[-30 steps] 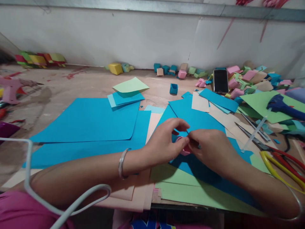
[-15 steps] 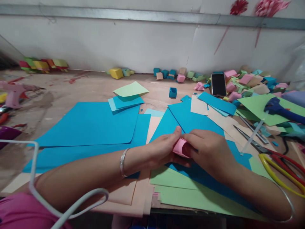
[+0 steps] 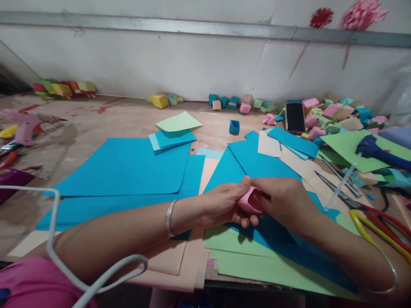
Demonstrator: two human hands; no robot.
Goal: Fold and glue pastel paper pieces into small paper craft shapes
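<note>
Between my two hands is a small pink paper box (image 3: 247, 202), its open side facing right. My left hand (image 3: 224, 202) grips it, thumb on top and fingers curled underneath. The bent fingers of my right hand (image 3: 282, 197) pinch the box's right edge, and some fingertips are hidden at the opening. Below the hands lie large blue paper sheets (image 3: 221, 169) over light green sheets (image 3: 244, 265). A small open blue paper box (image 3: 234, 126) stands farther back on the table.
Scissors (image 3: 369, 209) with red and yellow handles lie at right, near a blue glue gun (image 3: 382, 150). A phone (image 3: 294, 117) leans by a heap of paper pieces (image 3: 340, 112). At left are a pink glue gun (image 3: 25, 124) and a white cable (image 3: 51, 231) crossing my arm.
Both hands and the pink paper box sit slightly lower and farther right in view. The box is turned a little, showing more of its opening. The whole view has shifted slightly.
</note>
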